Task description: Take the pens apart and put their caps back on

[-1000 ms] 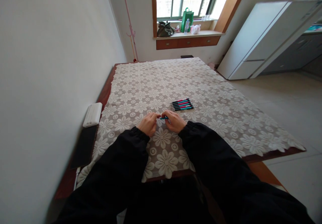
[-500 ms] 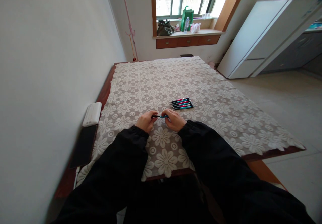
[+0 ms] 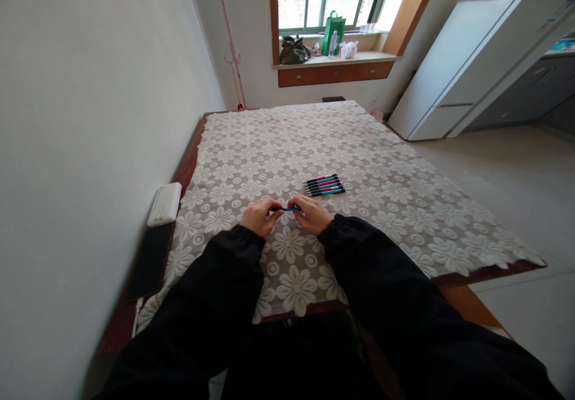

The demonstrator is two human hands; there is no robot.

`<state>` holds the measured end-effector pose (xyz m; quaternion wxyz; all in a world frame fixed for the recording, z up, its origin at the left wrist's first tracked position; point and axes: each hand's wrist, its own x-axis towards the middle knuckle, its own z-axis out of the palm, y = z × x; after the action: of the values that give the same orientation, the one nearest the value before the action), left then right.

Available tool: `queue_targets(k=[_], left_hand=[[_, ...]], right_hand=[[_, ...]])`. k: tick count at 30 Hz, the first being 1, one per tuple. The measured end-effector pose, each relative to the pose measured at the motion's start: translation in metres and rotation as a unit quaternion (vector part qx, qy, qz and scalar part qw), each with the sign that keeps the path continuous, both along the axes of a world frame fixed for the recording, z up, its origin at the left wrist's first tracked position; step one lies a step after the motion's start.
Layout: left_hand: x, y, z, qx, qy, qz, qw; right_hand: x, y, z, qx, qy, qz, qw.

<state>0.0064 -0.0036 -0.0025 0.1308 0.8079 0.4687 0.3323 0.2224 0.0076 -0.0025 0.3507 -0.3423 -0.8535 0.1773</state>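
My left hand [image 3: 259,215] and my right hand [image 3: 311,213] meet just above the lace tablecloth [image 3: 381,172], both pinching one thin teal-and-black pen [image 3: 284,209] that lies level between the fingertips. The left fingers grip its dark end, the right fingers its teal end. Both arms wear black sleeves. A short way beyond my right hand, a row of several more pens [image 3: 325,185], pink and teal with black tips, lies side by side on the cloth.
A white box-like device [image 3: 165,203] and a black flat slab [image 3: 150,260] lie along the table's left edge by the wall. At the far end a window sill carries bags and a bottle [image 3: 333,45]. A white cabinet [image 3: 467,64] leans at right.
My hands have drawn slightly apart along the pen, so more of its length shows between them. The row of pens has not moved.
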Motion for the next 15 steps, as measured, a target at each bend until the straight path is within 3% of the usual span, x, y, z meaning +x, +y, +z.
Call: queue_targets(k=[15], left_hand=[[-0.0004,-0.0003,-0.0028,-0.01,-0.07,0.015,0.997]], right_hand=[[0.0023,-0.0014,0.0004,-0.057,-0.022,-0.017,0.998]])
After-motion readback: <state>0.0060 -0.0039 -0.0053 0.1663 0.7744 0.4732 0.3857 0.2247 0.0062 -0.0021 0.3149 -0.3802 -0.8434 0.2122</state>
